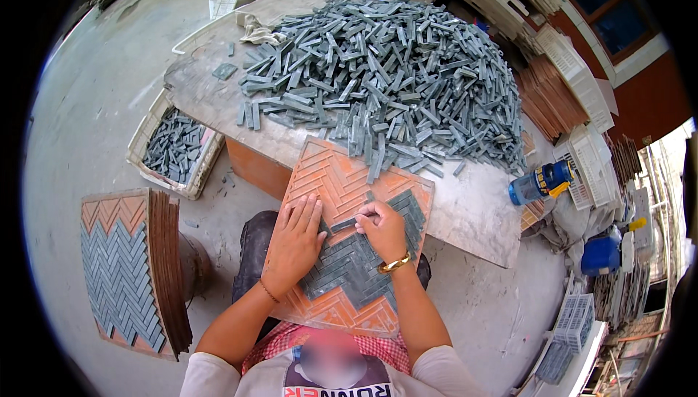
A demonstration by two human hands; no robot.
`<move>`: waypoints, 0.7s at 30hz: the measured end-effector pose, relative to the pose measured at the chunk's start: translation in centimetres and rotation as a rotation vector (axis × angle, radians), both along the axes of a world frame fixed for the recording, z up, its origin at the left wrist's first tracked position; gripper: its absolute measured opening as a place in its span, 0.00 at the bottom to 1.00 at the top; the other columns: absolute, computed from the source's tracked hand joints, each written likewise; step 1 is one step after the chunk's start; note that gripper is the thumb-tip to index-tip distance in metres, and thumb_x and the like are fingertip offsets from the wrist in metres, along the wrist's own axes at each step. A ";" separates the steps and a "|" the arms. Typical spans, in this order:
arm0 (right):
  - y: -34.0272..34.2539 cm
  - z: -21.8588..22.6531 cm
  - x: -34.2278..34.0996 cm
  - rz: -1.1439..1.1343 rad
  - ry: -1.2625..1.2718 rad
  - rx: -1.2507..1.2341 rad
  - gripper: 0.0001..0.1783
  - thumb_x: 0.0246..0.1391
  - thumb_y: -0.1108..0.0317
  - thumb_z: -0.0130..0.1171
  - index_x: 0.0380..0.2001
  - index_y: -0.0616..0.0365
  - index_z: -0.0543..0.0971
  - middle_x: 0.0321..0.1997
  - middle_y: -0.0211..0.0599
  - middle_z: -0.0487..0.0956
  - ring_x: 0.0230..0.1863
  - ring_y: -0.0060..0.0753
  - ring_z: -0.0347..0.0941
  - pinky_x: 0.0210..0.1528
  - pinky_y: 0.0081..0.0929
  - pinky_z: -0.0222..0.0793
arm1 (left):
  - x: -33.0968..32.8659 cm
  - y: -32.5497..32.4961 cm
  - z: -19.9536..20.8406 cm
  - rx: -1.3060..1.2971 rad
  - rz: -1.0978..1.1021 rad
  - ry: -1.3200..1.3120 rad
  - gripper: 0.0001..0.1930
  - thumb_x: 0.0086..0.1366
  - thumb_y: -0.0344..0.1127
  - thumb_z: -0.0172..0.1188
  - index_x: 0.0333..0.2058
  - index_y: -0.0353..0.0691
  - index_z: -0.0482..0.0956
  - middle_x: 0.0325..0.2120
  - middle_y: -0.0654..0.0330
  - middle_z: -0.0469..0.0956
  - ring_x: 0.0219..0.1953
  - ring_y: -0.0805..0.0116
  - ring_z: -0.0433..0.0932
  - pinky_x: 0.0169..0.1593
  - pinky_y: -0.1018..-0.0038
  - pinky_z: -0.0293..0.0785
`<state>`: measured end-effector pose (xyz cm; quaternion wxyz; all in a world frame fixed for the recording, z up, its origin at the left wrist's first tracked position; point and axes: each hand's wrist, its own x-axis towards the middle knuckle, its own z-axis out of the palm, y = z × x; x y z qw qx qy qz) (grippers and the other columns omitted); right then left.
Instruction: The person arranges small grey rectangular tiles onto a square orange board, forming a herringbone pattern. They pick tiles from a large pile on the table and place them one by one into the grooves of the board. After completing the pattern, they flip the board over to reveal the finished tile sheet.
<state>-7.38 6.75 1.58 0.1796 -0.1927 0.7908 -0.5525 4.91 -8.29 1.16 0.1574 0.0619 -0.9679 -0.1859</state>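
Head view, and look at that slim grey strip (343,224), pinched between thumb and fingertips of your right hand (382,230), right over the middle of the orange board (327,171)! You've got it by one end, probably so the other can be lined up with the raised ribs. Your left hand (294,237) is open and flat on the board's left side, fingers stretched, likely steadying it. Between and below your hands, a zigzag of grey strips (356,270) fills the board's middle.

Outward we go: the board's far end overlaps the bench (472,211), and there's the heap of loose strips (392,77), presumably put there for easy reach. Off left, a pale crate (135,151) holds more, with a stack of patterned boards (120,270) nearer you; a blue bottle (536,183) lies at the right.

Now the tricky bits: your right fingers cover the strip's end, the dark piece by your left thumb is hard to make out, and the board hides whatever supports its near end.
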 end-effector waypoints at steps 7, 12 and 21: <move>-0.6 -0.2 -0.3 0.046 0.549 0.226 0.07 0.41 0.71 0.64 0.25 0.61 0.78 0.22 0.38 0.75 0.24 0.35 0.72 0.28 0.29 0.66 | 1.2 1.4 -0.5 0.050 -0.111 -0.030 0.31 0.57 0.37 0.57 0.58 0.34 0.62 0.60 0.52 0.61 0.64 0.58 0.56 0.66 0.58 0.47; -0.3 0.0 -2.1 0.225 0.575 0.362 0.07 0.41 0.69 0.64 0.24 0.60 0.78 0.22 0.37 0.74 0.26 0.40 0.71 0.30 0.33 0.66 | 1.4 1.6 -1.3 0.030 -0.143 -0.042 0.31 0.56 0.37 0.59 0.58 0.35 0.63 0.60 0.54 0.61 0.64 0.58 0.57 0.65 0.58 0.49; -2.6 -1.1 -6.9 -0.304 0.534 0.325 0.13 0.42 0.66 0.65 0.29 0.60 0.75 0.25 0.39 0.77 0.25 0.43 0.74 0.30 0.36 0.70 | 1.0 1.6 -0.3 0.106 -0.141 -0.022 0.28 0.57 0.36 0.57 0.56 0.35 0.64 0.58 0.54 0.64 0.63 0.55 0.57 0.65 0.58 0.50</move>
